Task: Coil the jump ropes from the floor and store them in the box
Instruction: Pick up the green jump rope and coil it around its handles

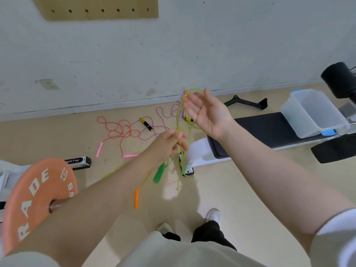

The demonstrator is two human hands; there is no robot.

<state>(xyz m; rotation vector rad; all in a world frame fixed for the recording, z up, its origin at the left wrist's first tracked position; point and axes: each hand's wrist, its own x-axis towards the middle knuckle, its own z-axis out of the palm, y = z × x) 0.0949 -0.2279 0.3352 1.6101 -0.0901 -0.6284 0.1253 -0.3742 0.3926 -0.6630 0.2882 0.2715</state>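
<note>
A thin yellow-green jump rope (178, 120) runs in loops between my two hands. My left hand (169, 143) pinches its strands together, and a green handle (159, 173) hangs below that hand. My right hand (207, 114) is raised with fingers spread, and the rope's top loop passes over its fingertips. On the floor behind lie a pink rope (117, 132) with pink handles, a purple rope (161, 120) and a yellow-black handle (146, 124). A clear plastic box (300, 116) stands empty on the bench at right.
A black padded bench (269, 132) with a white frame stretches right. An orange weight plate (36, 199) on a bar sits at lower left. An orange handle (136, 198) lies on the floor near my feet. A black bar attachment (248, 102) rests by the wall.
</note>
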